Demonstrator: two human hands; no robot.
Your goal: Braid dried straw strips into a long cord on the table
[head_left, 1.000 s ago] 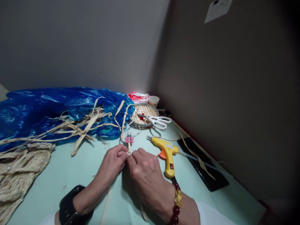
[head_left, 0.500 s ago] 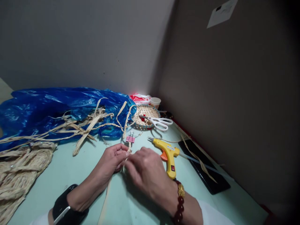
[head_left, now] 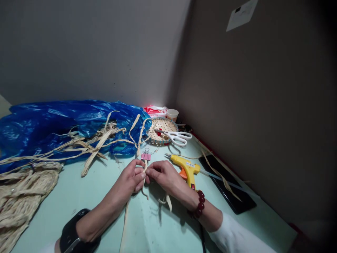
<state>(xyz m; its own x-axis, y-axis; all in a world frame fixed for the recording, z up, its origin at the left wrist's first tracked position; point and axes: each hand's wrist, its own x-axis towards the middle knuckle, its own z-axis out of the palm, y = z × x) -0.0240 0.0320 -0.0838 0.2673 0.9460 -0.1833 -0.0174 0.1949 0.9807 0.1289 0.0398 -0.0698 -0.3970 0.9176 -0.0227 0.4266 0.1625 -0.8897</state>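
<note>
A thin braid of dried plant fibre (head_left: pixel 145 166) runs down from a pink binder clip (head_left: pixel 146 156) on the table. My left hand (head_left: pixel 133 177) is closed, pinching the braid between thumb and fingers just below the clip. From the other side my right hand (head_left: pixel 163 175) is closed too, its thumb and forefinger pinched on a fibre strand at the braid. A loose strand tail (head_left: pixel 169 202) hangs beneath the right hand, and a long strand (head_left: pixel 124 225) trails toward me from the left hand.
A yellow glue gun (head_left: pixel 185 167) lies right of my hands, a black tablet-like slab (head_left: pixel 234 200) beyond it. White scissors (head_left: pixel 179 137) rest on a woven basket (head_left: pixel 158 141). Behind left are a blue plastic bag (head_left: pixel 65 112), loose fibres (head_left: pixel 101 144) and a woven fibre piece (head_left: pixel 23 200).
My right hand has turned and drawn back slightly, now with its fingertips in sight at the braid. A strand tail has come into view under it. The left hand keeps its pinch.
</note>
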